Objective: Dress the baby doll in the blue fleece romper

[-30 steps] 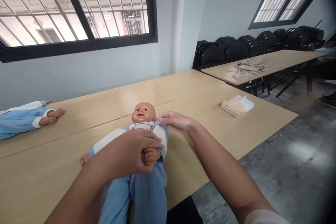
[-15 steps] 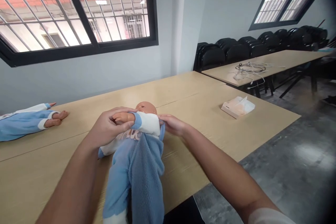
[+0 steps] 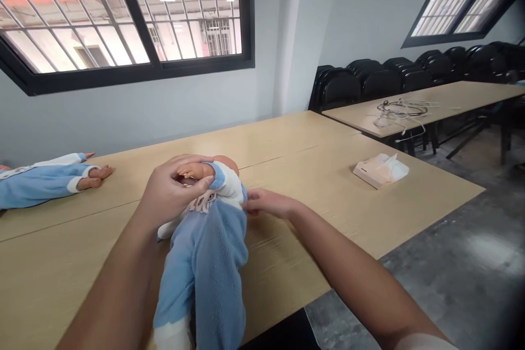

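Note:
A baby doll point(image 3: 217, 251) in a light-blue and white fleece outfit lies on its back on the table, feet towards me. My left hand point(image 3: 174, 188) is closed around the doll's raised forearm, near its small hand point(image 3: 192, 170). That arm, in a white sleeve point(image 3: 231, 179) with a blue cuff, crosses over the doll's chest and hides most of its head point(image 3: 227, 163). At the doll's side, below the shoulder, my right hand point(image 3: 266, 202) pinches the blue edge of the outfit; its fingertips are partly hidden behind the cloth.
Another doll point(image 3: 41, 183) in similar clothes lies at the far left of the wooden table point(image 3: 295, 254). A tissue box point(image 3: 379, 170) stands to the right. Tangled cables point(image 3: 400, 112) lie on a second table, with stacked black chairs point(image 3: 338, 87) behind it.
My left hand has drawn the doll's arm further over its face, and the doll has turned slightly to the left. My right hand has slid lower along the doll's side. The view has shifted slightly.

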